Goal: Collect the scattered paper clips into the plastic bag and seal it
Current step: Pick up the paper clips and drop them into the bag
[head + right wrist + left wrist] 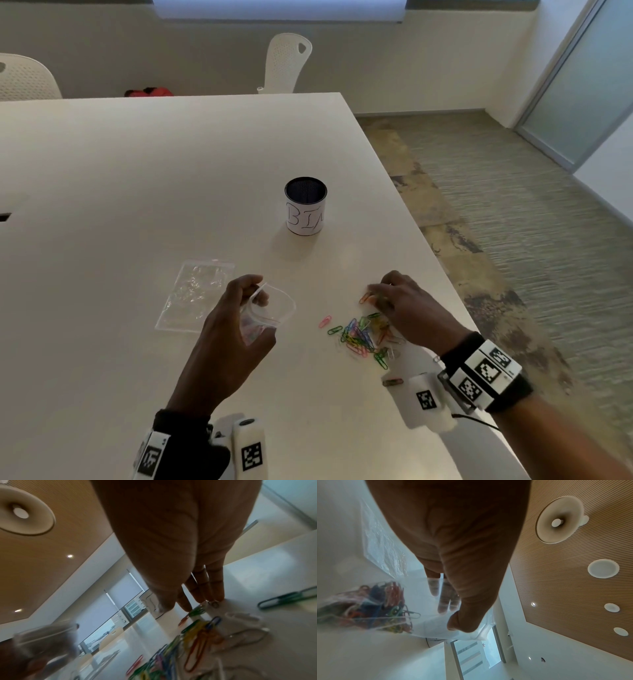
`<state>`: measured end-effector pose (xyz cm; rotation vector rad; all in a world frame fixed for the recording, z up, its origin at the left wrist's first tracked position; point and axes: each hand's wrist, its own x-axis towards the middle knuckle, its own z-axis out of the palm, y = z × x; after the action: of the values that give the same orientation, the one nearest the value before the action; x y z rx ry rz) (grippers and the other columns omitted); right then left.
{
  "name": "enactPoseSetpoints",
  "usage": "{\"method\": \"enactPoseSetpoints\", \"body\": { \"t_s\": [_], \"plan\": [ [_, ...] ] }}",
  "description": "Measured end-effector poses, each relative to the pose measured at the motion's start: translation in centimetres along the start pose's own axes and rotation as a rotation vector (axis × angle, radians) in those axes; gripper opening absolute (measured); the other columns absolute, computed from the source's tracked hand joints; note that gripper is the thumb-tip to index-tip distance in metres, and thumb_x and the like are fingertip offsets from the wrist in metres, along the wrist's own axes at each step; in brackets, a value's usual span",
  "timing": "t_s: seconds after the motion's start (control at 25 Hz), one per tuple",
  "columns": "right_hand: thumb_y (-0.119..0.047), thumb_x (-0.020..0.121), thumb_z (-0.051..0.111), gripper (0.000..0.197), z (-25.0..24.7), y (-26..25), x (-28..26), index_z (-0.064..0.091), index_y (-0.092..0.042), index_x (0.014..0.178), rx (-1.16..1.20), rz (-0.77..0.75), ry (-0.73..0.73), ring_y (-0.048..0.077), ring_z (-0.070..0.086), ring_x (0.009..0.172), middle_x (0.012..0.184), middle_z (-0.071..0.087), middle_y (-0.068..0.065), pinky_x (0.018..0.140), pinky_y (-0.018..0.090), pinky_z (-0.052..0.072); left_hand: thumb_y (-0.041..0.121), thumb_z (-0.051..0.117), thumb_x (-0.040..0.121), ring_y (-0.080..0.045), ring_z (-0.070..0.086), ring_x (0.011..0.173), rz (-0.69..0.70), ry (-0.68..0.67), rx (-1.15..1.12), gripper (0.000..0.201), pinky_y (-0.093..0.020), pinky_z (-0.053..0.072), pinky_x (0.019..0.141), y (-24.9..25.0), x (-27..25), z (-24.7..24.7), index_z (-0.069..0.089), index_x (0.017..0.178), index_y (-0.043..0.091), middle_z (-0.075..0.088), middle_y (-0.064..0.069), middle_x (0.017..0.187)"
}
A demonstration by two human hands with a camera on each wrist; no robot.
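My left hand [255, 301] grips a small clear plastic bag [274, 308] just above the table, its mouth held wide toward the right. In the left wrist view the thumb pinches the bag's rim [471, 632], and several coloured paper clips [376, 608] lie in the bottom. A pile of coloured paper clips [363, 337] is scattered on the white table [171, 171] to the right. My right hand [376, 296] arches over the pile's far edge. Its fingertips [217, 599] rest on the table among green and silver clips [197, 611]; no clip is plainly pinched.
A second clear bag [195, 296] lies flat left of my left hand. A dark cup [306, 205] with a white label stands behind the hands. A lone clip [393, 382] lies near my right wrist. The table's right edge [428, 240] runs close by the pile.
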<state>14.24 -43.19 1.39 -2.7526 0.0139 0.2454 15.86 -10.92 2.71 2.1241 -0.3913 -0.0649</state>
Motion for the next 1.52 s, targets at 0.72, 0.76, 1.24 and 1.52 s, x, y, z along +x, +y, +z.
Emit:
{"method": "enactPoseSetpoints", "body": {
  "t_s": [0.72,0.76,1.24,1.52],
  "plan": [
    [-0.014,0.095,0.068,0.009,0.9,-4.4,-1.4,0.077,-0.015,0.094,-0.016,-0.081,0.078,0.019,0.071,0.078,0.093,0.07,0.002,0.073,0.034,0.061,0.007,0.081,0.081,0.002,0.06,0.106,0.008,0.027,-0.006,0.073,-0.001,0.044,0.079,-0.1,-0.1,-0.5,0.044,0.14,0.028,0.063,0.015,0.115],
    [-0.013,0.094,0.071,0.008,0.4,-4.1,-1.3,0.079,-0.015,0.094,0.047,-0.069,0.093,0.017,0.071,0.077,0.092,0.073,0.001,0.073,0.032,0.062,0.007,0.081,0.081,0.001,0.06,0.106,0.009,0.026,-0.005,0.073,-0.001,0.045,0.079,0.0,-0.1,-0.5,0.044,0.14,0.028,0.063,0.014,0.115],
    [0.003,0.082,0.078,0.02,-3.1,-8.2,-1.6,0.078,0.002,0.102,1.207,0.008,0.059,0.04,0.077,0.09,0.092,0.08,0.021,0.088,0.039,0.064,0.01,0.081,0.081,-0.004,0.062,0.11,0.004,0.021,0.007,0.075,-0.001,0.045,0.082,-0.1,-0.2,-0.6,0.042,0.141,0.03,0.061,0.017,0.117],
    [-0.006,0.083,0.082,0.015,-0.7,-14.6,-0.2,0.082,-0.011,0.097,0.921,-0.302,0.203,0.012,0.078,0.085,0.091,0.082,-0.002,0.083,0.024,0.062,0.026,0.081,0.083,-0.007,0.061,0.112,-0.01,0.013,0.031,0.076,-0.003,0.047,0.08,0.0,-0.3,-0.9,0.037,0.144,0.033,0.057,0.018,0.128]
  ]
}}
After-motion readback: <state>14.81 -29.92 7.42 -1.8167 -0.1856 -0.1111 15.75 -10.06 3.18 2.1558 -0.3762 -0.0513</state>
